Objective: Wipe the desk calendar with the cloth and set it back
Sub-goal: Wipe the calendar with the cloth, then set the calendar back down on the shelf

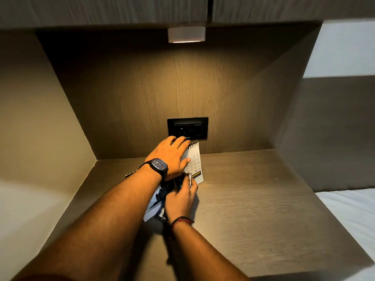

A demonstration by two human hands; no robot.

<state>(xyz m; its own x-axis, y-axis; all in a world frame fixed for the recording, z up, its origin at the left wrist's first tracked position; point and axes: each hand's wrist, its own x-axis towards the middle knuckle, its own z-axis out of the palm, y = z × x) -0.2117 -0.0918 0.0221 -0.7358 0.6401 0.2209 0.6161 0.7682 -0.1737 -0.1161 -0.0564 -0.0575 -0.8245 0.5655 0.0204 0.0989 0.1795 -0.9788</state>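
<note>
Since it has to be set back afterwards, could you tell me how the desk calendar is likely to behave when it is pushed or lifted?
The desk calendar looks like thin card on a spiral binding, so probably light. Standing tent-style on the smooth shelf, it may slide or tip under a push. The left hand over its top suggests it needs steadying while the right hand works the cloth.

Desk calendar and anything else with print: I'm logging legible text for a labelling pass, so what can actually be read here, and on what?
"28": a date number low on the desk calendar page; nearby numbers seem to read "20", "21".
Other date numbers and the heading row: too small to read.
Yellow-and-black strip on the calendar's lower edge: lettering present, too blurred to read.
Watch face on the left wrist: no readable marks.
Wall socket panel: small mark, unreadable.
</note>
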